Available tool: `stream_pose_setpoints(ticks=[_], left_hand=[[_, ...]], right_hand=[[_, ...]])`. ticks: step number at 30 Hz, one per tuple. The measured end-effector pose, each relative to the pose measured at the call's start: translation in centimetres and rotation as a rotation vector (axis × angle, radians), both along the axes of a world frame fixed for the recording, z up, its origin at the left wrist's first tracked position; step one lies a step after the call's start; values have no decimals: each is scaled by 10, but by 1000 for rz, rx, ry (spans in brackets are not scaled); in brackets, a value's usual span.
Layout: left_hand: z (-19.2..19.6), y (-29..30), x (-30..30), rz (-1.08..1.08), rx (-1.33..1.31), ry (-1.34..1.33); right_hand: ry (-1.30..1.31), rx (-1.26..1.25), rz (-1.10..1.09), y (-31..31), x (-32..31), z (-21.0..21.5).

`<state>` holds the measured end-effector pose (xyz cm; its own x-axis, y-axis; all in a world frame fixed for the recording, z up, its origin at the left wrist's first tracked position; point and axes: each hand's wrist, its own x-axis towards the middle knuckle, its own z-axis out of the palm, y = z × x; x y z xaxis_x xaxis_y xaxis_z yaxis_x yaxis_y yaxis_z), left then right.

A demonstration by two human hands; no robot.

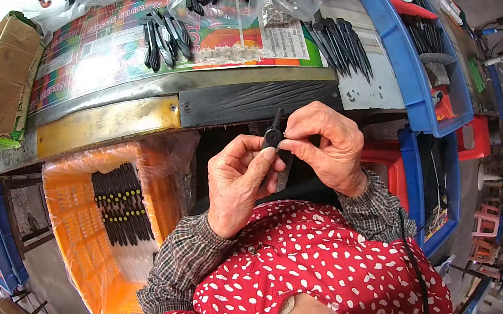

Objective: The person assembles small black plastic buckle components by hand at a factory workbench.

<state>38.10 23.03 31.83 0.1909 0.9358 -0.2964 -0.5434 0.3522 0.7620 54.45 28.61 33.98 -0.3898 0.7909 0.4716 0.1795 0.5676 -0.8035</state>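
Observation:
In front of my body, just short of the bench's front edge, I hold a slim black tool with a round disc [273,138] on it. My left hand [235,180] pinches it near the disc between thumb and fingers. From the other side my right hand [327,137] closes thumb and forefinger at the disc's edge; whether a tiny part sits between them is too small to tell. Slim black pieces [343,46] lie in a row on the bench's right. Farther left is a bunch of black and grey handle-shaped pieces [164,38].
An orange crate [61,217] lined with plastic stands at left, with rows of black tools with yellow dots [120,204] inside. A cardboard box [3,83] sits on the bench's left end. Clear bags [284,0] lie at the back. Blue trays [397,57] stand at right.

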Motion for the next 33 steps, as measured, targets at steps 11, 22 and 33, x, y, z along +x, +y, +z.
stream_pose_setpoints(ticks=[11,22,33], left_hand=[[3,-7,4,26,52,22],[-1,-17,11,192,261,382],[-6,-17,15,337,486,819]], right_hand=[[-24,15,-50,-12,-4,-5],[-57,112,-86,-17,-8,-6],[-42,159,-159,-19,-15,-9]])
